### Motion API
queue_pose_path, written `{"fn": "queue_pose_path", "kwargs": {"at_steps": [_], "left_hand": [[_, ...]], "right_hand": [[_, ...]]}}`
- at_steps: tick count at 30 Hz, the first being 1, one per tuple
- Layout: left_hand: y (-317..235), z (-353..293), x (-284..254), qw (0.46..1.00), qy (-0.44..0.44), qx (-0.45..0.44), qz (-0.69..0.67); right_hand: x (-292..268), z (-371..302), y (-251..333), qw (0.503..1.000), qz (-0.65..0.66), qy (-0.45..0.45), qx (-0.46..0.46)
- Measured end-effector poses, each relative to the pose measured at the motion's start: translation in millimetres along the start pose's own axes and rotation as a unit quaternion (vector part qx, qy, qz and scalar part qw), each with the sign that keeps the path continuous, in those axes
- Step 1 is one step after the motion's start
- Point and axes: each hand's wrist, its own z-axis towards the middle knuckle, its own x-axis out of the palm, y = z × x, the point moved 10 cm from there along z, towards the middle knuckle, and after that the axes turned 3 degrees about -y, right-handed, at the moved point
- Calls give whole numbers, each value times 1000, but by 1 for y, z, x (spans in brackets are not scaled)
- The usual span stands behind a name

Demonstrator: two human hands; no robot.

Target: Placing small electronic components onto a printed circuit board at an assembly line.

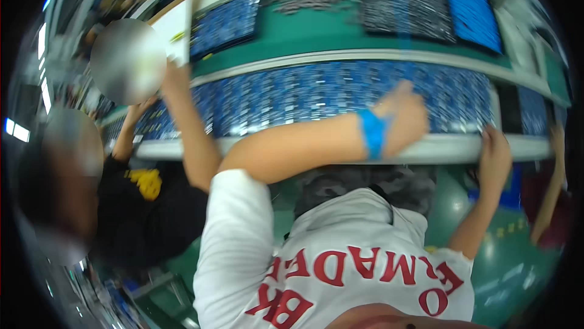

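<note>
My left hand [404,119], with a blue wrist strap [372,133], is held over the right part of a long row of blue boards [292,95] dotted with small shiny bits. Its fingers are bent, but motion smears them, and I cannot make out whether they hold anything. By the pale front rail [447,149], near the right end of the row, my right hand [496,152] has its fingers closed together. What lies between those fingertips is too blurred to name.
Behind the row, a green surface [292,40] bears a tray of blue boards [225,22], grey pieces [316,0], a dark filled tray [401,0] and a blue tray [468,10]. A person in black [152,219] reaches in on the left; another's arm [550,189] shows at far right.
</note>
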Motion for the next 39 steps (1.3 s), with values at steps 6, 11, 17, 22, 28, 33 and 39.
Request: {"fn": "queue_pose_path", "kwargs": {"at_steps": [6,11,17,22,28,33,39], "left_hand": [[130,12,-27,927,-73,-102,-354],[221,21,-19,945,-212,-248,10],[220,45,-4,934,-252,-237,88],[212,26,-18,923,-296,-235,76],[168,0,-33,938,-300,-154,-75],[154,-5,-19,899,-214,-213,-316],[151,-5,-2,849,-165,-210,-455]], "right_hand": [[-62,11,-23,980,152,-90,87],[-10,67,51,945,324,28,13],[46,110,137,962,155,90,-208],[67,109,156,940,30,97,-326],[68,107,154,932,25,105,-345],[70,107,153,931,37,112,-347],[59,115,159,931,30,135,-337]]}}
